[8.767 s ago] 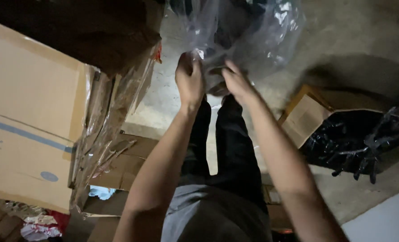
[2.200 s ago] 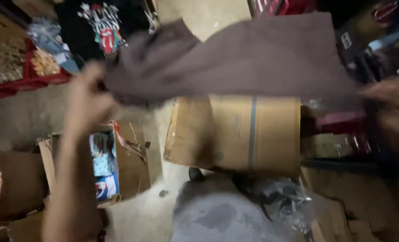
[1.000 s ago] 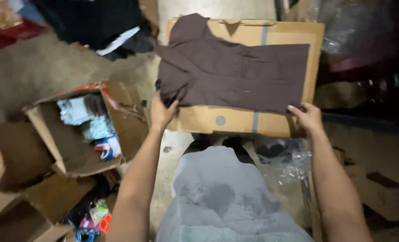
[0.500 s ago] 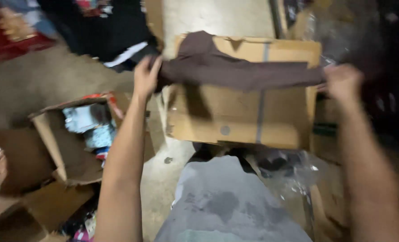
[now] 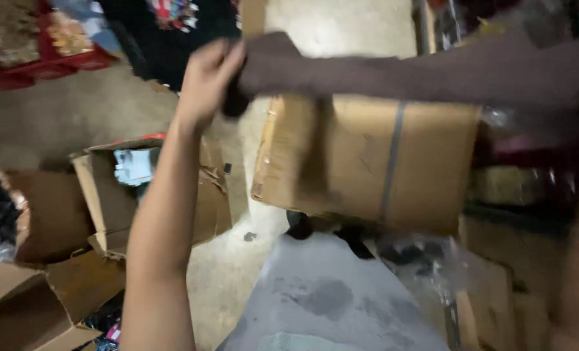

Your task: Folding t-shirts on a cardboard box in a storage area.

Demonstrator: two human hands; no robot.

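Fingers [image 5: 221,68] of the left hand [image 5: 206,81] are curled tight around one end of a dark brown, soft cloth garment [image 5: 393,75], pinching a bunched corner of it near the top of the view. From there the garment stretches sideways, lifted in the air above the large closed brown cardboard box with a grey tape strip [image 5: 367,162], and runs toward the right edge of the picture. The right hand is lost in blur at that edge; whether it is closed on the far end of the cloth cannot be told, though the fabric hangs taut enough between the two ends to suggest it is held there.

The garment looks light and limp: it sags slightly along its lower edge and would fold or slip wherever it is not supported. Corners or seams seem the surest places to take hold, since a grip in the middle would only gather loose fabric.

Below the left forearm, an open cardboard box with pale packets inside [image 5: 140,188] stands on the concrete floor [image 5: 62,123], with more open, empty-looking cartons [image 5: 36,305] beside it. A red crate [image 5: 49,55] sits at the upper left. Crumpled clear plastic film [image 5: 426,260] lies near the person's grey-clad lap.
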